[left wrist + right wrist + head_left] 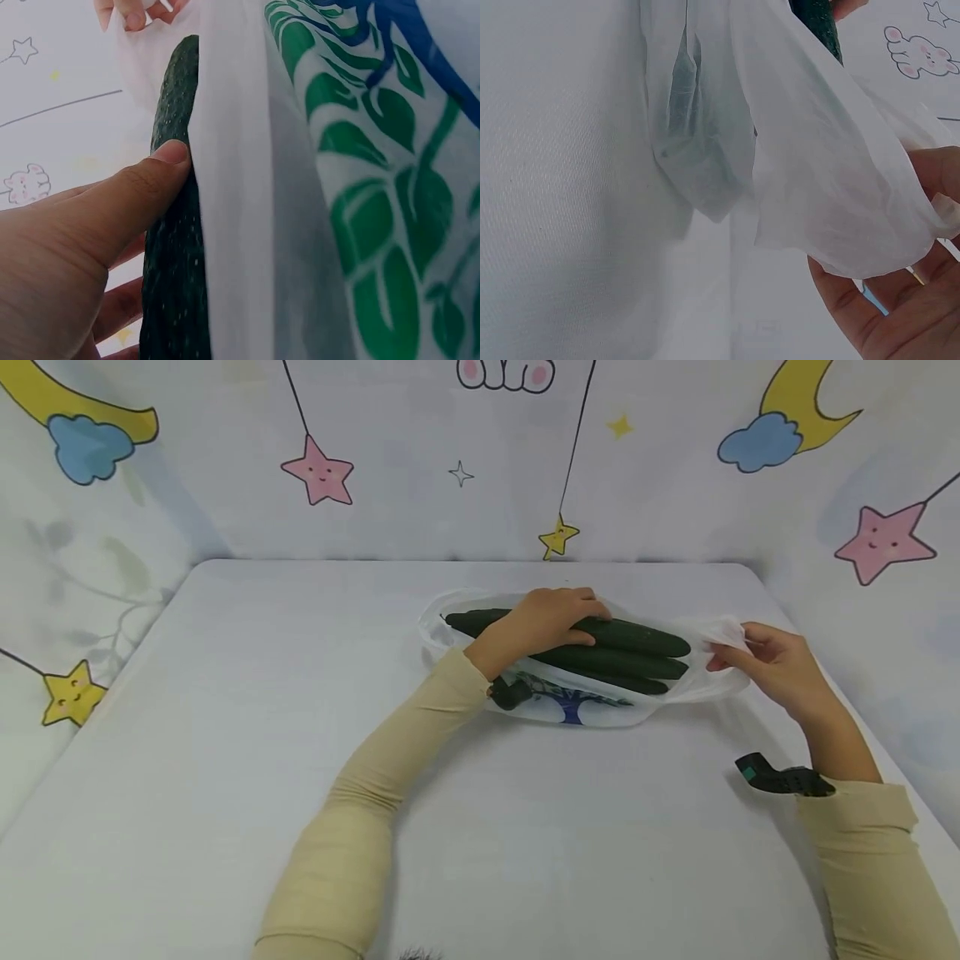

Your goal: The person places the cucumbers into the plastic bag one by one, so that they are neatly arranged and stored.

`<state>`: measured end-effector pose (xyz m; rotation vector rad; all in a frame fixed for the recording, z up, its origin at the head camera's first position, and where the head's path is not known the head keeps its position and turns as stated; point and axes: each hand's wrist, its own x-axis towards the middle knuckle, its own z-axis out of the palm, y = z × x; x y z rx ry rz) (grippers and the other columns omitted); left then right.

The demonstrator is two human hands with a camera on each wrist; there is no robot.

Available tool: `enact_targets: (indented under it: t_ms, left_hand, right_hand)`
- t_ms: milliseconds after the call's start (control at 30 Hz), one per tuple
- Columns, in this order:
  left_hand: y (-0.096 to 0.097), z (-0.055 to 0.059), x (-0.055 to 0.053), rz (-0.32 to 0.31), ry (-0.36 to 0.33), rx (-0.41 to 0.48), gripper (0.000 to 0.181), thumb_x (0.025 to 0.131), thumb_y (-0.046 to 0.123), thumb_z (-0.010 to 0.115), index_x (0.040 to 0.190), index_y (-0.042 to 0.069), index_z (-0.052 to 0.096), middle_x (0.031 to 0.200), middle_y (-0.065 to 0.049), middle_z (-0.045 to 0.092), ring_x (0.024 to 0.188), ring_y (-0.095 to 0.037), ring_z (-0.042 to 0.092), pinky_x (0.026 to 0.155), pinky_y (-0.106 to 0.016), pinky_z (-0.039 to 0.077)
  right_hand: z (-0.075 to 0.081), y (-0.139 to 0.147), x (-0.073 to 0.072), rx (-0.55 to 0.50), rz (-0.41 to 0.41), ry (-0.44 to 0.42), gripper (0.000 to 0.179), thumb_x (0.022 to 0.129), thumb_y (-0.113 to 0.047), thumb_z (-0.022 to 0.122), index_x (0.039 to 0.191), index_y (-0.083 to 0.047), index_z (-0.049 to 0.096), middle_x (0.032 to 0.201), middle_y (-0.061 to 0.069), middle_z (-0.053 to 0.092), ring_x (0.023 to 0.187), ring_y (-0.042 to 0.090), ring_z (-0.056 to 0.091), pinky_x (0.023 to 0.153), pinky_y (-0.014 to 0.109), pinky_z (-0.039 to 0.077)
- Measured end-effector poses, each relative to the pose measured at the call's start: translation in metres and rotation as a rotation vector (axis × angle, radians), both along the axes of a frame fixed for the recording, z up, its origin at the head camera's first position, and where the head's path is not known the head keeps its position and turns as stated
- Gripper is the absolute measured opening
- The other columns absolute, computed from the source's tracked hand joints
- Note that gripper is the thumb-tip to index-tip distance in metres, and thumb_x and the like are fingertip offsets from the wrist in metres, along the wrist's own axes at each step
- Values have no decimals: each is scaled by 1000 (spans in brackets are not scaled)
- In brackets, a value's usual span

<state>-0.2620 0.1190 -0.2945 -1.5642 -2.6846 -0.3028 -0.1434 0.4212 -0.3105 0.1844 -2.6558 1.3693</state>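
Observation:
Three long dark green cucumbers [637,635] lie side by side in a white plastic bag [716,689] that carries a blue and green tree print. My left hand [543,622] holds the top cucumber near its middle. In the left wrist view, the thumb presses one side of that cucumber [174,240], with the fingers behind it. At the bag's right end, my right hand [791,668] pinches the thin plastic. The right wrist view shows the bag's edge [840,195] drawn out between thumb and fingers. The lower cucumbers are partly hidden by the bag.
The bag rests on a white table [300,735], near its far edge and toward the right. Behind the table stands a wall [405,518] printed with stars, moons and clouds. Dark wrist devices sit by both sleeves, one [783,777] at the right cuff.

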Motion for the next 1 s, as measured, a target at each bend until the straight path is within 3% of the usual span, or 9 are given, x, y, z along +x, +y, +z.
enact_targets:
  t_ms: [500,700,833,1000]
  left_hand:
    - [-29,-5,1,17,110,73,31,96,26,65,126,22,66,123,3,63,110,-14,62,83,-28,49]
    - [-45,-7,4,25,175,104,27,96,24,64,123,22,68,122,2,64,105,-17,63,80,-28,49]
    - [-57,-11,9,8,222,168,26,96,23,65,121,20,69,120,1,65,105,-18,63,81,-30,49]
    - [-84,-14,13,61,319,240,31,95,31,65,124,20,67,119,-1,66,114,-21,59,95,-38,45]
  right_hand:
    - [-2,10,-4,20,6,20,12,96,-3,59,106,-3,66,84,-15,70,84,-1,62,75,6,45]
    - [-1,10,-7,41,-10,-9,28,96,-4,59,122,-16,61,101,-20,63,86,-3,62,72,7,47]
    - [7,9,-2,111,-48,2,49,94,-9,65,139,-23,51,122,-22,51,111,-5,46,92,8,36]
    - [22,3,3,106,-7,168,61,90,-1,64,146,-17,45,141,-14,39,132,2,32,109,12,21]
